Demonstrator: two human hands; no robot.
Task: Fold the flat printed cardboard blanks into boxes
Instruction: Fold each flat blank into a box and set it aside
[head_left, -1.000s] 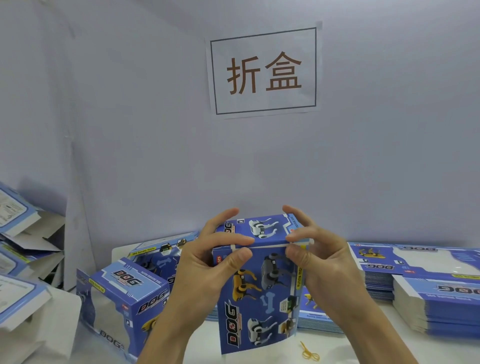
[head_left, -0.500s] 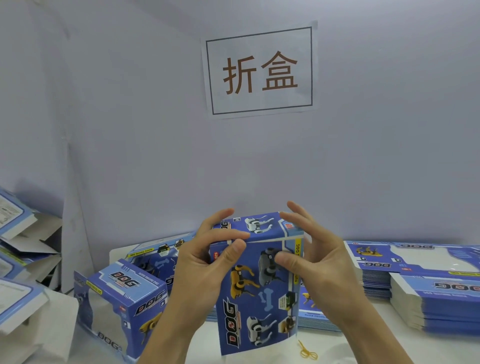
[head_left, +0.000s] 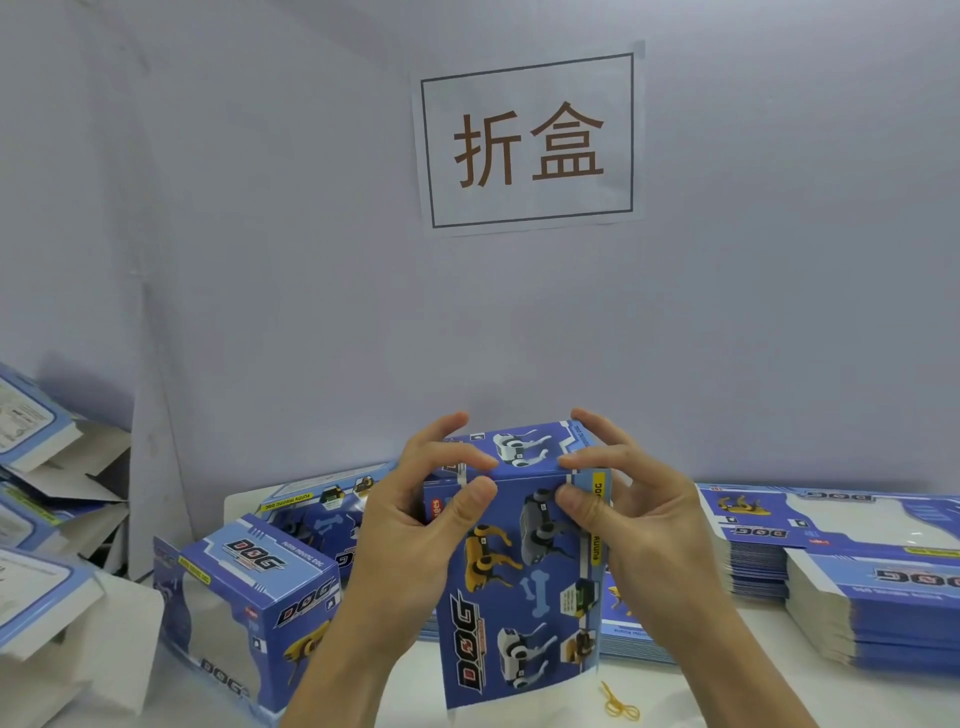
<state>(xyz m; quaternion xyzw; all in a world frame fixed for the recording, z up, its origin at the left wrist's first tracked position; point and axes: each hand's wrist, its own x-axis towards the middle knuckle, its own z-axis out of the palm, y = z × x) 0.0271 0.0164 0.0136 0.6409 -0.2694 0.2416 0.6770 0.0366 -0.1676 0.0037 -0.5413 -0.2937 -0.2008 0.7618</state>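
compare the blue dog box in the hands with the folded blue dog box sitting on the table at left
The held blue printed cardboard box stands upright, lifted, gripped by the left hand and right hand; the folded blue box on the table rests untouched. The held box shows dog pictures; the resting one shows a window. Both share blue DOG print.

A blue printed cardboard box (head_left: 522, 561) with robot-dog pictures and "DOG" lettering is held upright above the desk, its top flap folded down. Stacks of flat blue printed cardboard blanks (head_left: 852, 582) are piled at the right. A folded blue windowed box (head_left: 244, 608) is stood at the left.
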